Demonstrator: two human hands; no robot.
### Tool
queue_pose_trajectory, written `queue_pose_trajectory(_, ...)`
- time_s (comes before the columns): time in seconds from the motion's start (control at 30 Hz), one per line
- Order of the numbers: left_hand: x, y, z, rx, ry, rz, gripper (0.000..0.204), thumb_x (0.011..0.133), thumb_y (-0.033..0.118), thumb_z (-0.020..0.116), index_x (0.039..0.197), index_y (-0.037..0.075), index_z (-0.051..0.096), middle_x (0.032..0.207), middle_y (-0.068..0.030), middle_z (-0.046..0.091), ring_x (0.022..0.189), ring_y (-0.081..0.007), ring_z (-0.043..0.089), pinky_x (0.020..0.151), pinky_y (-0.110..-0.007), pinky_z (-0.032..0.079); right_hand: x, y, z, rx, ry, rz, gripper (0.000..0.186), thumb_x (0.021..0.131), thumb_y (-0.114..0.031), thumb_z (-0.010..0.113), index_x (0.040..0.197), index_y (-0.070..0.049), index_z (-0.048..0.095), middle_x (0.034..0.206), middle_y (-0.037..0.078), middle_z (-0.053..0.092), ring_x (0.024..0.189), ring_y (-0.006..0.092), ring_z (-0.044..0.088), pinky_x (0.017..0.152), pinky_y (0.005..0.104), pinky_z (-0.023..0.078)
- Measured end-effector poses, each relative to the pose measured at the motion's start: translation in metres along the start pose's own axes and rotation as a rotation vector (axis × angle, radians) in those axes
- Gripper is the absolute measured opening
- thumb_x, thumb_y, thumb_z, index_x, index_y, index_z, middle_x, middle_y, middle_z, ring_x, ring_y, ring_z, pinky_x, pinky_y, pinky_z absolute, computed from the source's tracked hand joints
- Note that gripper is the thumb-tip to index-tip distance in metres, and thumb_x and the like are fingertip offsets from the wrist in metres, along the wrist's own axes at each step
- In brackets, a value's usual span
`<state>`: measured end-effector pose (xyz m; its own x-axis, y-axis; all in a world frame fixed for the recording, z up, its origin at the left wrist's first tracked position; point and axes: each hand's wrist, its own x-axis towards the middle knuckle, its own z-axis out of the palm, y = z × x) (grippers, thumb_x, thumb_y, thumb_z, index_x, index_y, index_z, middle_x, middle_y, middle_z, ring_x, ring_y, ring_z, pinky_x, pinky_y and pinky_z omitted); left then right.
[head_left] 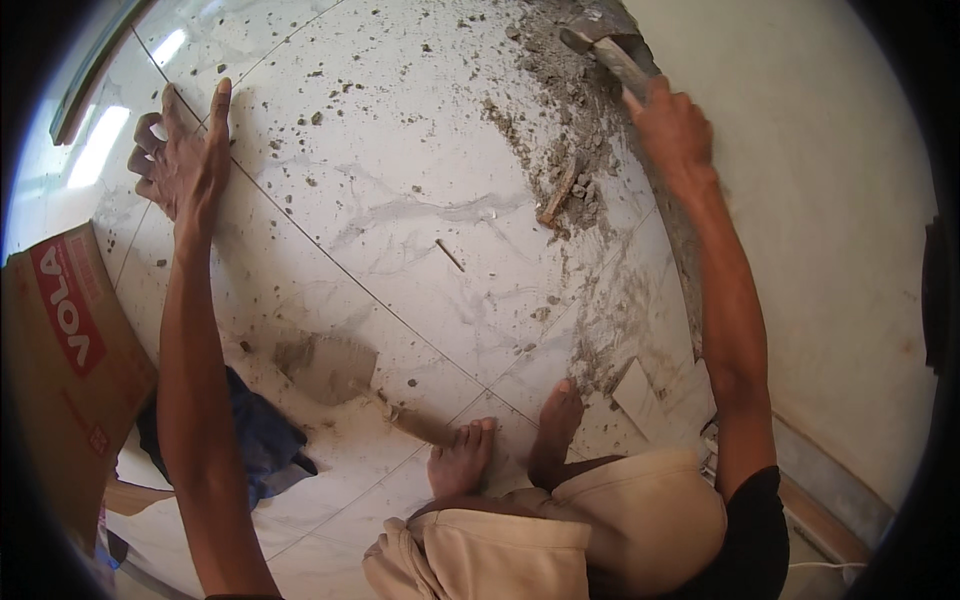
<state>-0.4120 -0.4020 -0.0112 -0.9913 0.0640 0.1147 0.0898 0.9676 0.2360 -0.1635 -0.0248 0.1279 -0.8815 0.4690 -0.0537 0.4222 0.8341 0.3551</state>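
Marble-patterned floor tiles (400, 200) carried grey mortar debris (570, 120) along the wall (800, 150). Left hand (185, 160) lay flat on the tiles, fingers spread. Right hand (672, 125) gripped a hammer (610, 50) over that debris.

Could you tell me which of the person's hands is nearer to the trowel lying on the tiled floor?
Left. The left hand presses flat on the tiles up-left of the trowel; the right hand grips a tool at the wall, farther away.
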Motion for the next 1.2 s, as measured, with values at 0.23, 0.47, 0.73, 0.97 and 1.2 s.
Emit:
queue_pose_trajectory(0.23, 0.000, -0.005, 0.002, 0.006, 0.043, 0.007, 0.094, 0.079, 0.084, 0.039, 0.149, 0.022, 0.038, 0.144, -0.0148, 0.033, 0.134, -0.0402, 0.026, 0.106, -0.058, 0.023, -0.021, -0.035, -0.013, 0.017, -0.084, -0.184, 0.041, 0.093, -0.040, 0.063, 0.093, -0.001, 0.053, 0.073, 0.020, 0.068, 0.071, 0.0377, 0.071, 0.060, 0.0484, 0.057)
queue_pose_trajectory(0.47, 0.003, -0.003, 0.002, 0.007, 0.017, -0.002, 0.095, 0.078, 0.085, 0.039, 0.150, 0.023, 0.038, 0.144, -0.0147, 0.034, 0.134, -0.0408, 0.026, 0.107, -0.058, 0.023, 0.003, -0.010, 0.004, 0.002, 0.030, 0.032, 0.042, 0.092, -0.042, 0.063, 0.094, -0.001, 0.053, 0.072, 0.020, 0.068, 0.068, 0.0367, 0.070, 0.059, 0.0475, 0.057)
queue_pose_trajectory(0.73, 0.004, -0.006, 0.008, -0.002, 0.045, 0.023, 0.094, 0.079, 0.084, 0.039, 0.150, 0.022, 0.038, 0.145, -0.0149, 0.033, 0.135, -0.0412, 0.024, 0.107, -0.059, 0.022, 0.014, 0.008, 0.005, -0.038, 0.037, -0.057, 0.045, 0.092, -0.044, 0.062, 0.097, 0.000, 0.055, 0.071, 0.022, 0.066, 0.068, 0.0409, 0.068, 0.059, 0.0496, 0.055)
queue_pose_trajectory(0.97, 0.000, -0.008, 0.005, 0.023, 0.038, 0.015, 0.095, 0.079, 0.085, 0.039, 0.150, 0.022, 0.037, 0.144, -0.0147, 0.034, 0.135, -0.0403, 0.025, 0.107, -0.057, 0.022, -0.021, -0.037, -0.021, 0.117, -0.029, -0.141, 0.047, 0.094, -0.046, 0.058, 0.094, 0.001, 0.057, 0.073, 0.024, 0.067, 0.072, 0.0444, 0.067, 0.061, 0.0528, 0.054)
queue_pose_trajectory(1.2, 0.002, 0.000, 0.002, -0.009, 0.012, 0.004, 0.095, 0.079, 0.085, 0.039, 0.150, 0.022, 0.037, 0.144, -0.0139, 0.034, 0.134, -0.0401, 0.026, 0.107, -0.057, 0.022, 0.007, -0.007, -0.001, 0.067, -0.033, 0.089, 0.047, 0.093, -0.046, 0.059, 0.096, 0.001, 0.058, 0.075, 0.026, 0.066, 0.074, 0.0437, 0.068, 0.063, 0.0530, 0.055)
